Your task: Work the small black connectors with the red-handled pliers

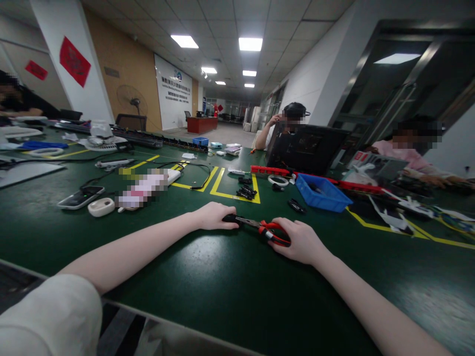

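My left hand [215, 216] is closed on a small black part [230, 218] just above the green table; its exact kind is hard to make out. In my right hand [299, 240] are long-nose pliers [262, 227] with red-and-black handles, my fingers wrapped round the grips. The plier jaws point left and meet the black part at my left fingertips. Beyond my hands, several small bundled black cables [248, 190] lie inside a yellow tape outline. Another black cable bundle [297, 205] rests to their right.
A blue bin [322, 193] stands to the right, beside red strips [270, 170] and a white coil [278, 181]. A phone [80, 197], a white case [101, 207] and a pink-and-white object [144, 189] lie left. Two people sit behind a black monitor-like panel [306, 148] and clutter.
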A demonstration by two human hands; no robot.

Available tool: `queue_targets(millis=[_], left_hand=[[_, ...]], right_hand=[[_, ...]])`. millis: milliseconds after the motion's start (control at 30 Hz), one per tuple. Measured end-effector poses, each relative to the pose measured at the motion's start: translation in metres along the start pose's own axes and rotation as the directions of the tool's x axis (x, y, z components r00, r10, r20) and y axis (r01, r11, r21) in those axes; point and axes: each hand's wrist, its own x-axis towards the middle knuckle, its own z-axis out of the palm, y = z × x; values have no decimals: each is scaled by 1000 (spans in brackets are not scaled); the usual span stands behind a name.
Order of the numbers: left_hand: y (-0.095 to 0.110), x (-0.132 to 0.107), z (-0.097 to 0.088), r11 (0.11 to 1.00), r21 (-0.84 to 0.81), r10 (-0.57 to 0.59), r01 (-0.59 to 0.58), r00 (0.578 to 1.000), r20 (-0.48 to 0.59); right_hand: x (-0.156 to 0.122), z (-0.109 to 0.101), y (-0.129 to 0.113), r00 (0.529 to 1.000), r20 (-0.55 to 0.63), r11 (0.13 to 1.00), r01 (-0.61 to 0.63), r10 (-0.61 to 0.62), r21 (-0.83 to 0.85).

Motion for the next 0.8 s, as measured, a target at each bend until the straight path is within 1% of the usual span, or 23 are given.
queue_targets(millis=[167, 467, 800], left_hand=[[0, 0, -1, 1000, -2, -2, 2, 1000, 11], [1, 0, -2, 1000, 13, -5, 5, 1000, 17], [0, 0, 0, 1000, 29, 1, -2, 1000, 10]], right_hand=[[0, 0, -1, 1000, 11, 1000, -6, 6, -5], [0, 2, 0, 1000, -24, 1000, 9, -9, -17], [0, 1, 0, 1000, 16, 1000, -7, 7, -13]])
